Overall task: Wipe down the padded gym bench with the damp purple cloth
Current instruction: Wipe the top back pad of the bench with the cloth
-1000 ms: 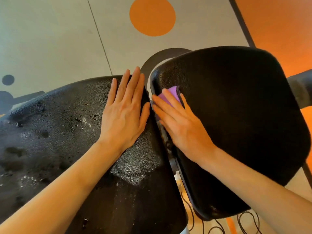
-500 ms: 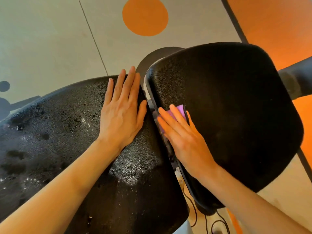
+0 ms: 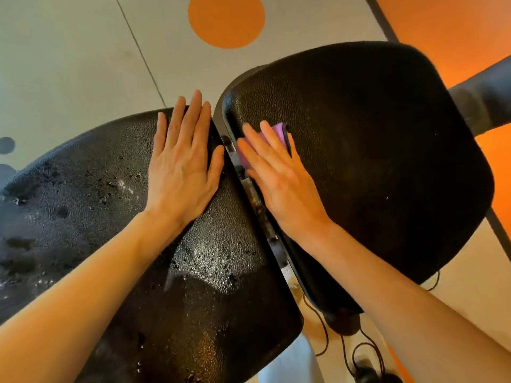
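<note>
Your left hand (image 3: pixel 184 170) flat, fingers straight and together, palm down on wet left pad (image 3: pixel 83 217) near gap. Your right hand (image 3: pixel 279 175) flat, fingers straight, slightly spread, pressing cloth (image 3: pixel 276 134) onto right pad (image 3: pixel 373 161) at its left edge, just beside gap. Cloth mostly hidden under fingers; purple corner shows beyond fingertips. Water beads on left pad. Orange circle (image 3: pixel 226 19) on floor (image 3: pixel 69 51) beyond.

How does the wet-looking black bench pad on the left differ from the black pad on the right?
The left black textured pad glistens with droplets and wet patches; the right black textured pad looks matte and mostly dry. The left hand rests bare and flat on the left pad; the right hand presses the purple cloth onto the right pad. Both are black padded vinyl.
</note>
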